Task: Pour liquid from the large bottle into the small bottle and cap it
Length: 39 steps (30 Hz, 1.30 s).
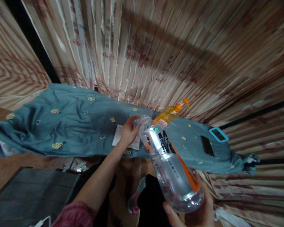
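Observation:
A large clear plastic bottle (pixel 167 164) with a silver and orange label leans in front of me, its neck up and to the left. My right hand (pixel 194 208) is wrapped around its lower end. Beside the bottle's mouth, my left hand (pixel 130 132) is closed, fingers pinching a small clear plastic piece (pixel 136 122) whose kind I cannot make out. Behind the neck, an orange pump bottle (pixel 169 114) is partly hidden by the clear bottle. Under my left hand lies a white packet or folded tissue (pixel 117 135), partly covered.
A blue-green cloth with a pineapple print (pixel 73 126) covers the long narrow table. Towards its right end lie a dark phone (pixel 207 146) and a blue-framed digital clock (pixel 218 135). Pleated curtains (pixel 142 56) hang close behind. A dark box-like surface (pixel 33 195) stands at lower left.

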### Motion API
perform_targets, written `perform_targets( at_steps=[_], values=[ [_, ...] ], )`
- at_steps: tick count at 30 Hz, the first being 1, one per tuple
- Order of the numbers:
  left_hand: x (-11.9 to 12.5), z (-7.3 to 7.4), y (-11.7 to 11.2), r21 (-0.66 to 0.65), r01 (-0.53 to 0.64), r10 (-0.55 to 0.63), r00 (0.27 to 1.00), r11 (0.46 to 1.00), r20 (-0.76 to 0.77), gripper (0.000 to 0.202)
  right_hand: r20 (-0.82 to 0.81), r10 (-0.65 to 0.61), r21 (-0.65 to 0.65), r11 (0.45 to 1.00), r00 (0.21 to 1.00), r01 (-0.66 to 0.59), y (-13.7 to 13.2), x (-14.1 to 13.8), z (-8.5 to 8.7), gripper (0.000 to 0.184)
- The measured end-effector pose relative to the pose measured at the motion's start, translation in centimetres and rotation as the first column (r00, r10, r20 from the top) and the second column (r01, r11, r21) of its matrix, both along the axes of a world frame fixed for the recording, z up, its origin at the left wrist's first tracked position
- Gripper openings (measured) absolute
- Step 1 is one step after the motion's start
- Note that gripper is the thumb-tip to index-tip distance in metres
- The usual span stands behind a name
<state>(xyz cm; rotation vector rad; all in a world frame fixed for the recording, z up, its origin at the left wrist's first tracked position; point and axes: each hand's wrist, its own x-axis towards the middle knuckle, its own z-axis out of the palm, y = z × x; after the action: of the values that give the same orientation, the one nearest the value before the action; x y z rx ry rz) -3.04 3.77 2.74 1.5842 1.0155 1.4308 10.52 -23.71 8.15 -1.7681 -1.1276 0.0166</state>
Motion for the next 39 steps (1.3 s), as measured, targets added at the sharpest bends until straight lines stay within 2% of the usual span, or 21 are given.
perform_targets(
  at_steps=[13,21,26,35,39],
  values=[
    [-0.1,0.2,-0.1,-0.004,-0.005,0.005,1.000,1.000,-0.014,0.035,-0.012,0.017,-0.011,1.000,1.000,-0.017,-0.1,0.3,0.0,0.107],
    [-0.1,0.0,0.0,0.003,0.000,0.000,1.000,1.000,-0.016,0.036,0.016,0.013,0.000,1.000,1.000,-0.013,0.6,-1.0,1.3,0.103],
    [-0.1,0.1,0.0,0.017,0.002,-0.002,1.000,1.000,-0.018,0.034,-0.021,-0.005,0.003,1.000,1.000,0.005,1.0,-2.0,1.9,0.100],
    [0.0,0.1,0.0,-0.010,-0.001,0.001,1.000,1.000,-0.019,0.034,-0.045,0.016,-0.002,1.000,0.999,-0.016,0.8,-1.9,1.8,0.099],
    [-0.1,0.1,0.0,-0.009,0.000,-0.001,1.000,1.000,-0.009,0.034,0.004,0.026,0.014,1.000,1.000,-0.026,0.8,-1.7,1.7,0.101]
  ],
)
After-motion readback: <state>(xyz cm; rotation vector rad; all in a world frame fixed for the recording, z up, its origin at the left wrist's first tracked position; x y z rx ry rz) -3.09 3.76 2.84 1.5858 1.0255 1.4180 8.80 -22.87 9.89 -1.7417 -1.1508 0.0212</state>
